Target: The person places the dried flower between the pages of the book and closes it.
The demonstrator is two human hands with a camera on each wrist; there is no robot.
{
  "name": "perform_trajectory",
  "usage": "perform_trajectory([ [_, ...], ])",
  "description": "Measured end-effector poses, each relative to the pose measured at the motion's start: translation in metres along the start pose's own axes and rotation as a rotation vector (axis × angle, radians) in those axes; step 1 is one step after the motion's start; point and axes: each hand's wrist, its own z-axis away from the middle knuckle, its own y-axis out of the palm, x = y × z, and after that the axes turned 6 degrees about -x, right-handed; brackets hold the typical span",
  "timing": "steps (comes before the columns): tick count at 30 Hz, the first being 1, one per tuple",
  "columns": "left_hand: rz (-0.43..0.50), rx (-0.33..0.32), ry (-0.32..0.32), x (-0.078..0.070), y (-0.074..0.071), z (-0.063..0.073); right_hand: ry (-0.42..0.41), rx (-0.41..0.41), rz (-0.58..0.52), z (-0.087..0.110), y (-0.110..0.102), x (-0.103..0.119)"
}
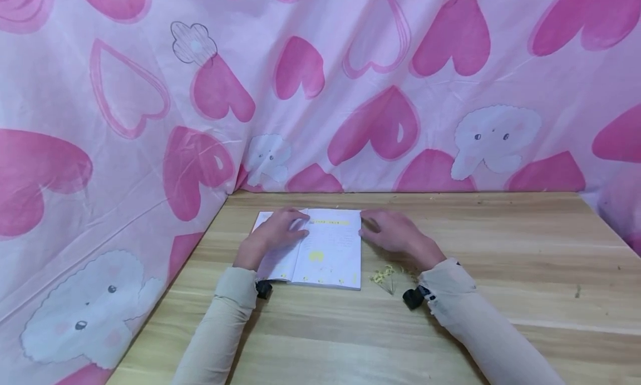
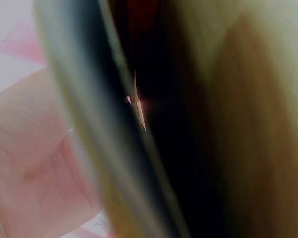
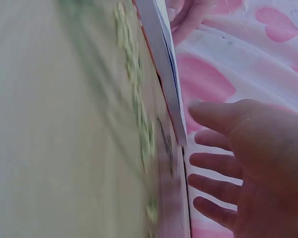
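head view shows the left hand (image 1: 276, 230), thumb and fingers apart, over an open book (image 1: 330, 271); the right hand (image 1: 394, 230), fingers spread, is at the book's right edge.

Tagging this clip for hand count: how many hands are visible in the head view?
2: the left hand over the left side of the open book, and the right hand at its far right corner.

head: high, forward-down | left wrist: book (image 1: 328, 271) close-up | right wrist: low, toward cloth (image 1: 310, 115) | head/right share sprigs (image 1: 383, 275)
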Motion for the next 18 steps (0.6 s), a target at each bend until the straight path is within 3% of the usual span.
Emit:
perform_trajectory([
  [4, 0.006, 0.035, -0.063, -0.003, -0.001, 0.001, 0.022, -0.074, 0.026, 0.006, -0.010, -0.007],
  [7, 0.012, 0.063, -0.102, -0.005, -0.003, 0.002, 0.038, -0.077, 0.022, 0.013, -0.017, -0.011],
  [13, 0.029, 0.099, -0.147, -0.007, -0.006, 0.008, 0.061, 0.070, -0.059, 0.030, -0.022, -0.010],
  [18, 0.023, 0.101, -0.134, -0.008, -0.006, 0.007, 0.077, 0.145, -0.050, 0.037, -0.021, -0.005],
])
